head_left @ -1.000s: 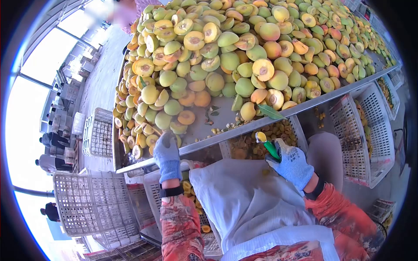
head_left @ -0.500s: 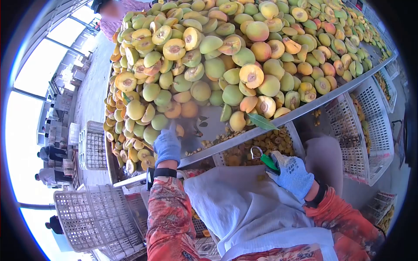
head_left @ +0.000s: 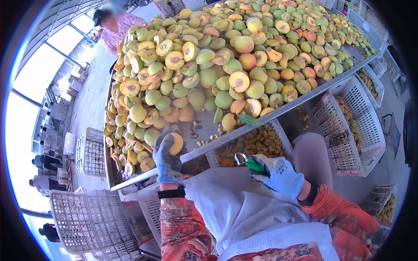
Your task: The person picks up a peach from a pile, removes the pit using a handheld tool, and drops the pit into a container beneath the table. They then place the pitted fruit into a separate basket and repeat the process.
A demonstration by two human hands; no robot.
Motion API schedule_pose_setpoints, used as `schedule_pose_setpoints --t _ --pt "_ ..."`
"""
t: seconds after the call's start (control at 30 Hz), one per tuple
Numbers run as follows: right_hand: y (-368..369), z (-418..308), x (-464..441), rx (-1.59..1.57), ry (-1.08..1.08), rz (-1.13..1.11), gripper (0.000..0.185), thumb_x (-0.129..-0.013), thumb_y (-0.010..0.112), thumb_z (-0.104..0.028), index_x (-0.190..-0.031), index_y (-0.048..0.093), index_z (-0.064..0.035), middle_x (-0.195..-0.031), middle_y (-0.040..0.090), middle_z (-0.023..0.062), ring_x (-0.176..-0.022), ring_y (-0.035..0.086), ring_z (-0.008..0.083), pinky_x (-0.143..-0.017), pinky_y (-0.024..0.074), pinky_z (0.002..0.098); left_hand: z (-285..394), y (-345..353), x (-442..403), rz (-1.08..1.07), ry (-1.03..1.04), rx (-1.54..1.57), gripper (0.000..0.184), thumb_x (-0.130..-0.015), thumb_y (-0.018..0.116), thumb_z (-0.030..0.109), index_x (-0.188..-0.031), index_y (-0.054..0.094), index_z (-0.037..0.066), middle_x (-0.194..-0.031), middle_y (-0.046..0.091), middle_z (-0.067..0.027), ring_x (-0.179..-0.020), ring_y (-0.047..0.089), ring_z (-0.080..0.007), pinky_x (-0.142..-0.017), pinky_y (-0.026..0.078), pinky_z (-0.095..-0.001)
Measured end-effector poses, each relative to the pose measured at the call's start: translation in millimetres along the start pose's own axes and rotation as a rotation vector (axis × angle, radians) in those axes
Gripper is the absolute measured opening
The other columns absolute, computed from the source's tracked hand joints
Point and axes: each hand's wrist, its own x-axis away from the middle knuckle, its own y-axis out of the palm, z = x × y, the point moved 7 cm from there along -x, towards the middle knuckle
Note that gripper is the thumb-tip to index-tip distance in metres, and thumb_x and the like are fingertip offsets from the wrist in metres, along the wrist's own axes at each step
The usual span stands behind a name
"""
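Observation:
My left hand [head_left: 168, 158], in a blue glove with a dark grey palm, is closed round a yellow peach [head_left: 176, 144] just above the near edge of the metal table. Whether that peach is whole or halved I cannot tell. In my right hand [head_left: 282, 175], also gloved, is a pitting tool with a green handle [head_left: 257, 166]; its curved metal loop points left, over my lap. Ahead rises a large heap of peaches [head_left: 209, 78], many cut in half with pits or hollows showing. A green leaf [head_left: 249, 120] lies near the rim.
Under the table edge [head_left: 226, 142], a crate [head_left: 285, 138] holds peach pits. White plastic crates stand at right [head_left: 370, 126] and left [head_left: 89, 222]. A grey apron [head_left: 244, 204] covers my lap. Across the heap is a person [head_left: 116, 28]; others are far left.
My left hand has drawn back from the heap towards me and turned, now with a peach in it. My right hand has shifted slightly left and down with the tool. The view has tilted a little.

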Motion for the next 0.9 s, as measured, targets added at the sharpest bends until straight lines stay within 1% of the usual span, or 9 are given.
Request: schedule_pose_setpoints --t 0.03,0.07,0.17,0.23,0.3,0.33,0.43,0.73,0.9 --pt "0 -8 -1 0.001 -0.007 -0.007 0.039 -0.076 0.065 -0.030 -0.105 0.053 -0.0069 -0.083 0.061 0.0154 -0.073 0.060 0.0328 -0.062 0.0474 0.0389 -4 1 21 0.113 -0.201 0.525 0.038 -0.080 0.059 0.022 -0.112 0.052 0.002 -0.102 0.058 -0.0109 -0.090 0.058 -0.0241 -0.080 0.050 -0.0351" --pt "-2 -19 -3 0.010 -0.019 -0.009 0.040 -0.076 0.065 -0.030 -0.106 0.052 -0.0069 -0.082 0.061 0.0151 -0.072 0.060 0.0325 -0.062 0.0476 0.0387 -21 1 32 0.118 -0.231 0.911 0.040 -0.083 0.057 0.030 -0.112 0.051 0.004 -0.105 0.057 -0.0133 -0.092 0.056 -0.0266 -0.080 0.050 -0.0408" --pt "-3 -49 -8 0.015 -0.087 0.008 0.040 -0.077 0.063 -0.033 -0.105 0.053 -0.0069 -0.080 0.062 0.0143 -0.069 0.061 0.0316 -0.059 0.0482 0.0381 -21 40 81 0.068 -0.433 1.043 0.048 -0.084 0.051 0.043 -0.113 0.050 0.005 -0.106 0.056 -0.0149 -0.100 0.053 -0.0315 -0.082 0.048 -0.0459" --pt "-6 -73 -8 0.081 -0.172 -0.013 0.038 -0.078 0.061 -0.036 -0.103 0.054 -0.0072 -0.078 0.062 0.0134 -0.065 0.061 0.0311 -0.056 0.0484 0.0383 -32 54 101 0.032 -0.441 1.029 0.045 -0.085 0.049 0.041 -0.111 0.051 0.004 -0.104 0.058 -0.0155 -0.100 0.054 -0.0307 -0.082 0.048 -0.0436" --pt "-5 -87 -6 0.158 -0.202 -0.011 0.038 -0.078 0.061 -0.037 -0.101 0.055 -0.0068 -0.077 0.063 0.0129 -0.063 0.061 0.0298 -0.054 0.0487 0.0381 -9 54 115 -0.066 -0.040 0.214 0.042 -0.087 0.048 0.036 -0.110 0.050 0.001 -0.103 0.059 -0.0167 -0.096 0.057 -0.0297 -0.082 0.049 -0.0407" --pt "-1 -92 -5 0.204 -0.233 -0.012 0.039 -0.078 0.061 -0.037 -0.101 0.055 -0.0063 -0.077 0.063 0.0130 -0.063 0.062 0.0292 -0.053 0.0487 0.0376 -25 65 115 -0.100 -0.341 0.804 0.043 -0.085 0.052 0.029 -0.115 0.047 -0.001 -0.109 0.053 -0.0173 -0.102 0.051 -0.0316 -0.088 0.043 -0.0417" --pt "11 -99 -1 0.292 -0.301 0.036 0.041 -0.077 0.062 -0.037 -0.101 0.055 -0.0049 -0.075 0.062 0.0125 -0.060 0.062 0.0275 -0.051 0.0479 0.0361 3 66 123 -0.102 -0.168 0.629 0.038 -0.086 0.051 0.027 -0.111 0.050 -0.002 -0.107 0.054 -0.0176 -0.100 0.053 -0.0313 -0.087 0.044 -0.0423" --pt "13 -114 15 0.375 -0.436 0.220 0.037 -0.078 0.058 -0.033 -0.103 0.050 -0.0066 -0.073 0.058 0.0073 -0.050 0.056 0.0243 -0.044 0.0426 0.0336 39 62 141 -0.018 -0.107 0.633 0.031 -0.086 0.049 0.019 -0.105 0.054 -0.005 -0.101 0.058 -0.0162 -0.094 0.056 -0.0264 -0.082 0.047 -0.0373" --pt "24 -112 16 0.317 -0.292 -0.027 0.040 -0.077 0.062 -0.032 -0.106 0.054 -0.0059 -0.073 0.058 0.0128 -0.061 0.060 0.0245 -0.052 0.0464 0.0351 50 56 152 0.090 -0.041 0.434 0.028 -0.087 0.047 0.016 -0.100 0.057 -0.007 -0.102 0.059 -0.0138 -0.095 0.056 -0.0216 -0.083 0.046 -0.0321"
